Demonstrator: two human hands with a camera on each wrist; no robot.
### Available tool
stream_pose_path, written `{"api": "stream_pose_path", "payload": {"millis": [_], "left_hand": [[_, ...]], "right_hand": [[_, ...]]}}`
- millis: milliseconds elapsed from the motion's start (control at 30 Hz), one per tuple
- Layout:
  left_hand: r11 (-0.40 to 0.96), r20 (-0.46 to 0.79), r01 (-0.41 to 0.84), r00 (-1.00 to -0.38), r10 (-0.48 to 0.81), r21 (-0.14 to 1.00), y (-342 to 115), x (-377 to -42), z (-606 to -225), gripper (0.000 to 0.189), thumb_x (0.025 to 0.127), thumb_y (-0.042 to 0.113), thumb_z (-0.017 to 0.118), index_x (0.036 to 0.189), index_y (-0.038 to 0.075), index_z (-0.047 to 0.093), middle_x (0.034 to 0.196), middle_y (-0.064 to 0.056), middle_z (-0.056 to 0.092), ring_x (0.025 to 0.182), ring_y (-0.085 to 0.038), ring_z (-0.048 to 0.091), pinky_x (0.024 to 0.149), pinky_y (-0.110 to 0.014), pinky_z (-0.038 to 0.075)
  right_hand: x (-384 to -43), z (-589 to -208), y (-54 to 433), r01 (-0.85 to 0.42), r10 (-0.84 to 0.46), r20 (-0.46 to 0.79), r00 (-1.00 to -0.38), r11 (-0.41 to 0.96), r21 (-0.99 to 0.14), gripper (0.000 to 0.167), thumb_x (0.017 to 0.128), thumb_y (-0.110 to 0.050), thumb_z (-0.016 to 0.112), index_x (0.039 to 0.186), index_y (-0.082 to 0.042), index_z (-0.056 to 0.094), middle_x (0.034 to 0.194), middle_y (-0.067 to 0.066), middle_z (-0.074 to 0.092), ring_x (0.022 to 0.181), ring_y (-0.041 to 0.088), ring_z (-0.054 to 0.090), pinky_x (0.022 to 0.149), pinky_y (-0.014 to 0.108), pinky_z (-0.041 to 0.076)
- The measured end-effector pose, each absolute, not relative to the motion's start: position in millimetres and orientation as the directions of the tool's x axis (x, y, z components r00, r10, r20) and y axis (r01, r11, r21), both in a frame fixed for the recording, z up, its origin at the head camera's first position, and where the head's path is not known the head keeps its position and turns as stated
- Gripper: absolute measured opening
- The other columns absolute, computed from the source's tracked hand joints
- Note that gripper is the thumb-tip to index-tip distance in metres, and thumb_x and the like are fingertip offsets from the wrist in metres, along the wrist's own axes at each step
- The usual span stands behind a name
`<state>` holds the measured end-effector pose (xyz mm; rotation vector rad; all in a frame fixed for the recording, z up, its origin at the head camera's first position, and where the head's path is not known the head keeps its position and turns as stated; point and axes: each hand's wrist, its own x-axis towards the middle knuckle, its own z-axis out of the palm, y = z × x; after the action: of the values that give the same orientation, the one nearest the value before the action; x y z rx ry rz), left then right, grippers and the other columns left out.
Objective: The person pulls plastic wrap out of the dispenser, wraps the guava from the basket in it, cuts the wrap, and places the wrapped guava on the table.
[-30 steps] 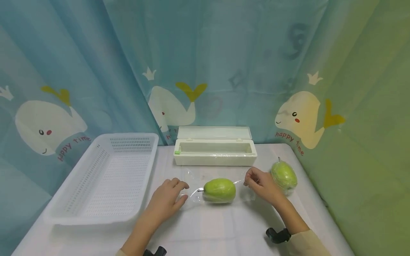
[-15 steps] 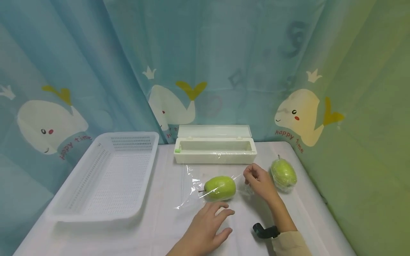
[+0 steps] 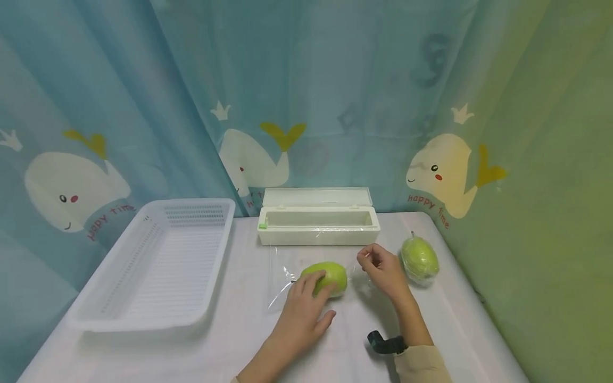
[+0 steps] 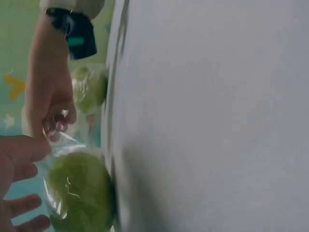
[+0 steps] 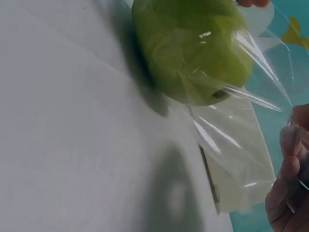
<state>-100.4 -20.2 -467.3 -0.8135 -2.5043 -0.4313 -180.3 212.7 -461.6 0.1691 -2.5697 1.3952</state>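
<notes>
Covering part of one green fruit (image 3: 341, 272) in the head view, your left hand (image 3: 303, 313) has its fingers loosely extended, contact unclear; your right hand (image 3: 384, 269) pinches clear film (image 3: 281, 261) just right of that fruit; a second, wrapped fruit (image 3: 420, 259) lies further right, one box (image 3: 318, 237) behind, one basket (image 3: 220, 266) left; the left wrist view shows two fruits, one beside your fingers; the right wrist view, film stretched from fruit to fingertips.

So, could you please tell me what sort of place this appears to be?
It looks like a makeshift booth, perhaps for recording tabletop work: whale-print curtains hang close behind a white-covered table, and a black device is worn at one wrist.
</notes>
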Motion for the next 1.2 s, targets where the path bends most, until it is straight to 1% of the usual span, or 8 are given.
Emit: {"api": "stream_pose_path", "payload": {"millis": [333,433,533,600,733,833,967,1200], "left_hand": [[0.83,0.489,0.535,-0.772,0.406,0.155,-32.0,-125.2,-467.6,0.064,0.08,0.039,0.082,0.135,0.017,0.059,0.133,-0.008,0.054,0.116,-0.029,0.052,0.096,-0.046,0.047],[0.834,0.482,0.525,-0.783,0.394,0.171,-32.9,-128.6,-470.1,0.064,0.079,0.039,0.082,0.135,0.017,0.059,0.131,-0.007,0.054,0.115,-0.028,0.052,0.096,-0.045,0.048],[0.832,0.474,0.52,-0.792,0.384,0.194,-31.8,-129.9,-471.9,0.062,0.079,0.036,0.083,0.134,0.017,0.06,0.129,-0.006,0.055,0.114,-0.027,0.053,0.095,-0.045,0.048],[0.827,0.467,0.519,-0.799,0.38,0.215,-30.2,-130.5,-471.0,0.061,0.078,0.034,0.084,0.132,0.017,0.061,0.128,-0.006,0.056,0.114,-0.027,0.053,0.094,-0.045,0.049],[0.827,0.448,0.509,-0.813,0.373,0.236,-28.2,-133.9,-465.9,0.061,0.077,0.034,0.085,0.131,0.016,0.062,0.128,-0.004,0.056,0.113,-0.025,0.053,0.094,-0.043,0.05],[0.827,0.447,0.506,-0.816,0.367,0.244,-27.4,-139.0,-464.0,0.061,0.076,0.034,0.085,0.13,0.015,0.063,0.126,-0.004,0.056,0.112,-0.025,0.053,0.092,-0.043,0.05],[0.819,0.438,0.509,-0.82,0.368,0.264,-26.5,-144.0,-462.7,0.06,0.075,0.032,0.086,0.128,0.015,0.064,0.126,-0.004,0.057,0.109,-0.024,0.054,0.09,-0.043,0.051],[0.812,0.43,0.522,-0.815,0.387,0.259,-29.4,-147.7,-464.6,0.061,0.077,0.034,0.084,0.131,0.016,0.062,0.127,-0.002,0.057,0.109,-0.023,0.053,0.089,-0.042,0.051]], "right_hand": [[-185.9,-460.8,197.1,-0.19,0.033,0.251,-0.967,0.562,-0.805,0.011,0.092,-0.025,0.071,0.094,-0.015,0.068,0.074,0.002,0.061,0.068,0.017,0.053,0.058,0.026,0.045],[-181.6,-460.3,193.6,-0.212,0.047,0.301,-0.953,0.607,-0.766,0.015,0.092,-0.026,0.072,0.099,-0.014,0.069,0.086,0.003,0.066,0.079,0.018,0.058,0.067,0.028,0.05],[-172.4,-454.7,189.4,-0.275,0.063,0.415,-0.908,0.659,-0.7,0.018,0.09,-0.021,0.074,0.105,-0.012,0.07,0.106,0.007,0.066,0.1,0.025,0.059,0.085,0.041,0.05],[-164.6,-446.2,185.2,-0.332,0.07,0.523,-0.849,0.701,-0.632,0.021,0.086,-0.013,0.075,0.106,-0.012,0.07,0.113,0.008,0.064,0.106,0.028,0.056,0.089,0.045,0.045],[-149.3,-426.2,171.8,-0.393,-0.01,0.614,-0.789,0.776,-0.493,0.022,0.077,0.0,0.07,0.094,-0.014,0.07,0.097,0.002,0.065,0.092,0.022,0.057,0.079,0.039,0.046],[-142.8,-422.6,162.2,-0.377,-0.116,0.515,-0.849,0.816,-0.438,0.022,0.075,-0.003,0.071,0.092,-0.016,0.069,0.088,-0.004,0.066,0.084,0.015,0.059,0.072,0.036,0.051],[-143.0,-432.3,156.7,-0.338,-0.195,0.339,-0.92,0.833,-0.439,0.036,0.074,-0.011,0.079,0.109,-0.016,0.07,0.106,0.001,0.068,0.101,0.023,0.064,0.082,0.042,0.054],[-151.6,-450.2,153.2,-0.341,-0.214,0.307,-0.928,0.821,-0.458,0.061,0.066,-0.013,0.091,0.122,-0.013,0.066,0.118,0.008,0.062,0.112,0.033,0.056,0.089,0.048,0.053]]}}
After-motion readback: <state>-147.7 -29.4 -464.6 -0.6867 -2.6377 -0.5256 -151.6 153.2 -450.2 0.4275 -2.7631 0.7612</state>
